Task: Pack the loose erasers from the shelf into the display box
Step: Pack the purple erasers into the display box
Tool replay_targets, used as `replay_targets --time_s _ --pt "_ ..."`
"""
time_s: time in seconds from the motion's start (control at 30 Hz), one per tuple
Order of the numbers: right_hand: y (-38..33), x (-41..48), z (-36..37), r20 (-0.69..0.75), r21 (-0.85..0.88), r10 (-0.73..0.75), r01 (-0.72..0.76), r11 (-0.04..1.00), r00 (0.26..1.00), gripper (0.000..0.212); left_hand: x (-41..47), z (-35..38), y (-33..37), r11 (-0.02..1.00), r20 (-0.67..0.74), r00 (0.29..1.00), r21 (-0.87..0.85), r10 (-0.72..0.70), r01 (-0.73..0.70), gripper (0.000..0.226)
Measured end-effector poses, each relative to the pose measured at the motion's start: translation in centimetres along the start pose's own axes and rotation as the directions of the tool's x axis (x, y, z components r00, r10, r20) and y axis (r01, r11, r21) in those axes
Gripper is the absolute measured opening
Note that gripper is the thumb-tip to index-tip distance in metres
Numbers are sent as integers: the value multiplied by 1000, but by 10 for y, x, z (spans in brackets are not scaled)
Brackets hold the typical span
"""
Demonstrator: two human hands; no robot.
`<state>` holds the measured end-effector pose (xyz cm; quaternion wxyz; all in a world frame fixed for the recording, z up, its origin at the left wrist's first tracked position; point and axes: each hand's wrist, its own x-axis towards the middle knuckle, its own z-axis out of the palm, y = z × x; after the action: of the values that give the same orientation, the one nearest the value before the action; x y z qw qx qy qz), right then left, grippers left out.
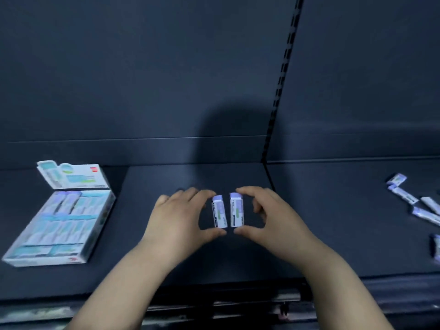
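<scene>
Shop, slotted shelving [283, 75] (retail display box [57, 225])

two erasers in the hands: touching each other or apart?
Apart. The head view shows a dark gap running between the left-hand eraser and the right-hand eraser along their whole length.

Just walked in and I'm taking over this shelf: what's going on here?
The person's left hand pinches the left small white lilac-tipped eraser and the right hand pinches the right matching eraser, side by side over the dark shelf. The open white and blue cardboard display box lies at the left, partly filled. More loose erasers lie at the right.
</scene>
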<state>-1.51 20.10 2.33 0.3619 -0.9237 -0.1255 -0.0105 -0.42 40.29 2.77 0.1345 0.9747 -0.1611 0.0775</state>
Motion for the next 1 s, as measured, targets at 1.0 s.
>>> replay_targets --time_s 1.0 --pt "-171 49 159 116 -52 -81 88 995 990 68 -113 -77 -229 947 -144 958 172 -249 272 73"
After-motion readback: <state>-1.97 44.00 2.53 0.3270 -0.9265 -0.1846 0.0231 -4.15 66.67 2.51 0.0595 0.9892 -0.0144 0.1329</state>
